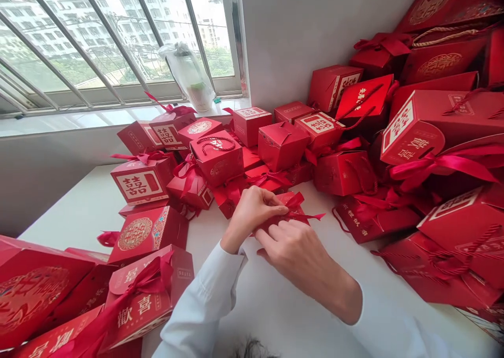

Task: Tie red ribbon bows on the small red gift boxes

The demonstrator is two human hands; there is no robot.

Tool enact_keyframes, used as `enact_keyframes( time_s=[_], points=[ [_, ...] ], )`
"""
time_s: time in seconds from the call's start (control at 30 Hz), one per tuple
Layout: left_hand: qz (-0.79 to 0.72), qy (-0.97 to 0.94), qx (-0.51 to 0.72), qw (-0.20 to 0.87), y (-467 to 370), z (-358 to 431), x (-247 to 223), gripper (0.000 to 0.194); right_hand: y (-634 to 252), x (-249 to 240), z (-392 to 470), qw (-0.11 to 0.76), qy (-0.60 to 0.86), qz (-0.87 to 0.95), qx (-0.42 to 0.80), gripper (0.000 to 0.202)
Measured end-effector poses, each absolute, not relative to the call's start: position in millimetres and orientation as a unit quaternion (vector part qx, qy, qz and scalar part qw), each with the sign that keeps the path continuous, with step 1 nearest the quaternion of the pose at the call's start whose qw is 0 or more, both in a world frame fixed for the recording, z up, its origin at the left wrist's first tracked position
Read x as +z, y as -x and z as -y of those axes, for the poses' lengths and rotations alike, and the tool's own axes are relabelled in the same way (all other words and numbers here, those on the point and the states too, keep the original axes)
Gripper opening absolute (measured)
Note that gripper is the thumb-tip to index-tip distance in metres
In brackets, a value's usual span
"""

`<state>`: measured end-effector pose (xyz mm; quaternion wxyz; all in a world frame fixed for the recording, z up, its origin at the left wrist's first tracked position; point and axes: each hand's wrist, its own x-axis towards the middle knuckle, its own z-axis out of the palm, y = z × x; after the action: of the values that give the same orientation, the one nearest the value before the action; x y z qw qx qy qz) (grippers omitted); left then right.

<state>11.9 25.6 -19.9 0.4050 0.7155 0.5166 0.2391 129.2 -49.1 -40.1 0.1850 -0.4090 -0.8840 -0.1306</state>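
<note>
Red ribbon, satiny, flat, loose-ended, on a small card box mid-table, mostly hidden by hands. Left hand pinches ribbon, thumb against fingers; right hand has curled fingers at box's near side, grip can't tell. Glossy boxes, angular, some with twisted cord handles, crowd three sides of smooth white table. Clear crinkly plastic bag on windowsill.

Left sleeve: pale white, long, creased, loose-cuffed
Right sleeve: pale, smoother
Fingers: bare
Hair: dark, seemingly wispy, mostly cropped
</note>
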Motion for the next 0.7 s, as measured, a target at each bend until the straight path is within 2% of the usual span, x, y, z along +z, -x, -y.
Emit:
enact_keyframes(
  time_s=[0.13, 0.27, 0.53, 0.7],
  points=[
    [-0.517, -0.72, 0.23, 0.402, -12, -26, -21, 0.019, -114, -59, 48, 0.216, 0.44, 0.848, -0.201, 0.023],
    [-0.515, -0.722, 0.239, 0.396, -12, -27, -22, 0.02, -112, -62, 49, 0.278, 0.43, 0.842, -0.171, 0.029],
    [-0.501, -0.726, 0.246, 0.401, -9, -30, -24, 0.021, -130, -39, 48, 0.162, 0.476, 0.861, 0.078, 0.016],
    [-0.486, -0.736, 0.245, 0.402, -7, -27, -19, 0.02, -147, -19, 41, 0.145, 0.451, 0.846, 0.245, 0.014]
  ],
)
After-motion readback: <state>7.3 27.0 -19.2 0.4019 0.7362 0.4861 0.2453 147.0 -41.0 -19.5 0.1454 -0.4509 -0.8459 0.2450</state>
